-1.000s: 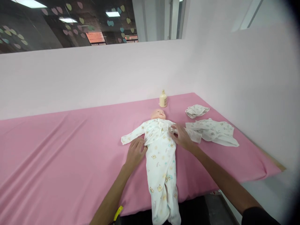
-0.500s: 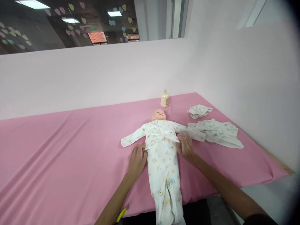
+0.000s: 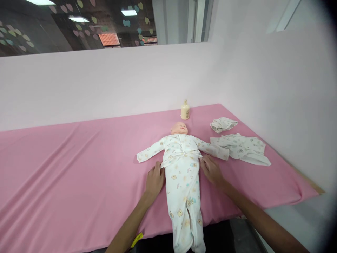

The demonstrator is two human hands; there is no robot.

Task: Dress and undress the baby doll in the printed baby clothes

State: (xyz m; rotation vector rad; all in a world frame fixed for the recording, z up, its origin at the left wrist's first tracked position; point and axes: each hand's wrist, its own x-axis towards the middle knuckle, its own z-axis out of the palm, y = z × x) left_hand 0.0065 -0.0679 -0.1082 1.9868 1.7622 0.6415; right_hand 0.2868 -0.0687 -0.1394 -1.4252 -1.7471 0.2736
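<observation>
A baby doll (image 3: 179, 128) lies on its back, head toward the wall, arms spread and legs reaching past the near table edge. It wears a white printed baby shirt (image 3: 180, 144) and matching trousers (image 3: 183, 182). At the waist on the left, my left hand (image 3: 155, 179) is closed on the shirt's hem, its fingertips partly hidden against the cloth. Opposite it, my right hand (image 3: 212, 170) pinches the right corner of the same hem, just below the doll's sleeve. The hem overlaps the top of the trousers.
Pink cloth (image 3: 79, 175) covers the table. A cream pump bottle (image 3: 185, 110) stands beyond the doll's head. To the right lie a crumpled printed cloth (image 3: 223, 124) and a spread white printed garment (image 3: 243, 149). Walls bound the back and right.
My right hand has moved slightly down and outward with the shirt's hem, which lies lower on the right. My left hand stays at the left hem. The view has shifted a little.
</observation>
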